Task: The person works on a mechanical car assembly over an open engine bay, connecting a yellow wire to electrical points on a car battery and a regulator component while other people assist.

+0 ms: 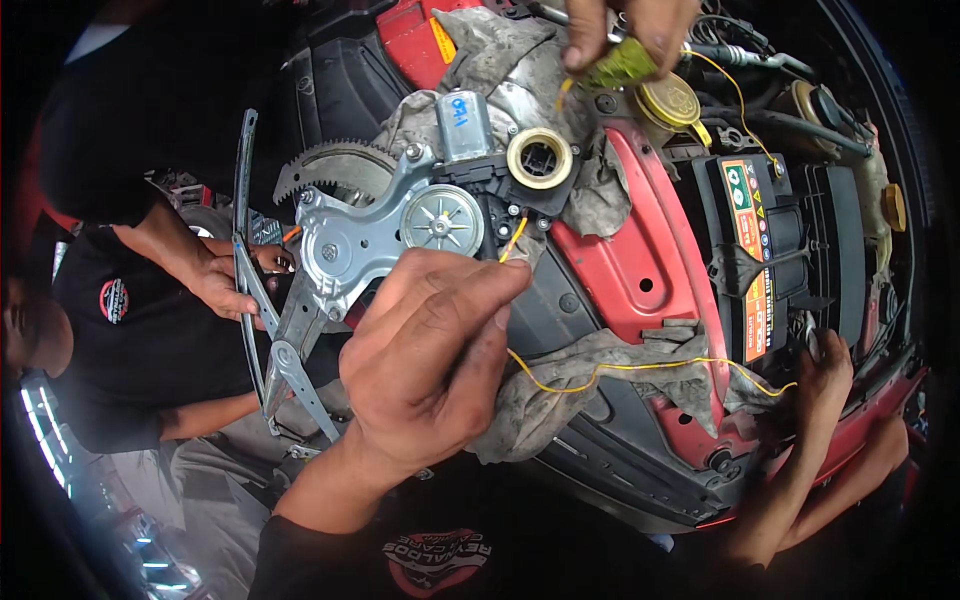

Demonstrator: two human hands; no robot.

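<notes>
My left hand (430, 355), closed in a pinch, holds a thin yellow wire (600, 370); its near end meets the connector below a window regulator motor (463, 125). The regulator (345, 250) has a toothed sector, a round drum and long metal arms. The wire sags across a grey rag (570, 400) toward my right hand (828, 370). My right hand reaches to the side of a car battery (755, 260) with fingers closed; what they grip is hidden. At the top, another person's hand (630, 40) pinches a green-yellow bundle (620, 65) with a yellow wire at the motor's far side.
A co-worker's hand (225, 290) steadies the regulator's arm at left. Another forearm (850, 480) is beside mine at lower right. A red car body crossmember (640, 260), a yellow reservoir cap (670, 100) and hoses (790, 125) surround the engine bay.
</notes>
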